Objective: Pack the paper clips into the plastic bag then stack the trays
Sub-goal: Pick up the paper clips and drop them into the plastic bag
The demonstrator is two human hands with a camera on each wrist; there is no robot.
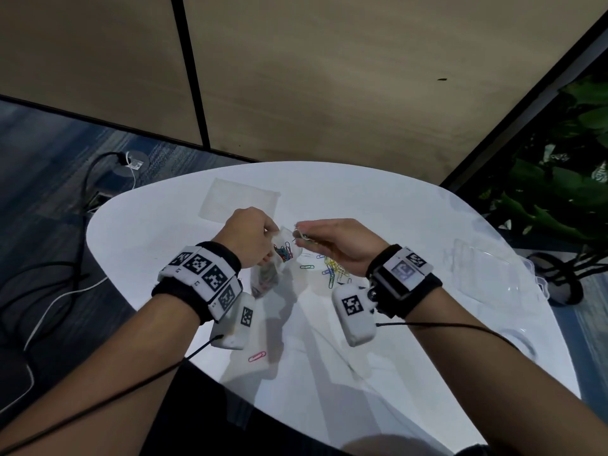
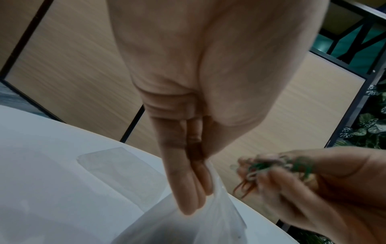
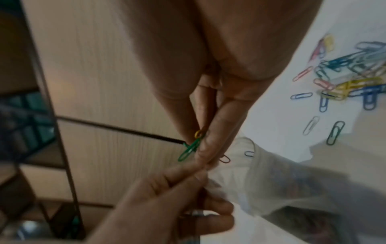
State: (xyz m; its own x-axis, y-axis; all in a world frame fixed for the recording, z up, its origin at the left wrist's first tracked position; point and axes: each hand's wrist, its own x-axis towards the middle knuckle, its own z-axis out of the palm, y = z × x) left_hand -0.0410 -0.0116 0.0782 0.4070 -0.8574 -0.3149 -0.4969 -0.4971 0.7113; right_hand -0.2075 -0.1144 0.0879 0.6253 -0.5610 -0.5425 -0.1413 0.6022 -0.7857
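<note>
My left hand [image 1: 250, 235] pinches the rim of a clear plastic bag [image 1: 283, 248] and holds it up over the white table [image 1: 394, 218]; coloured paper clips show inside it. In the left wrist view the bag [image 2: 219, 214] hangs below my left fingers [image 2: 188, 189]. My right hand [image 1: 325, 240] pinches a small bunch of paper clips [image 1: 301, 234] just right of the bag's mouth. A green clip [image 3: 189, 151] sticks out of my right fingers [image 3: 217, 132]. Loose clips [image 1: 334, 268] lie on the table under my right hand, and the heap of them [image 3: 351, 77] shows in the right wrist view.
A clear flat tray [image 1: 240, 200] lies at the table's far side. Another clear tray [image 1: 493, 271] sits near the right edge. One pink clip [image 1: 257, 356] lies near the front edge. Cables [image 1: 65, 291] run over the floor at left, plants [image 1: 559, 179] stand at right.
</note>
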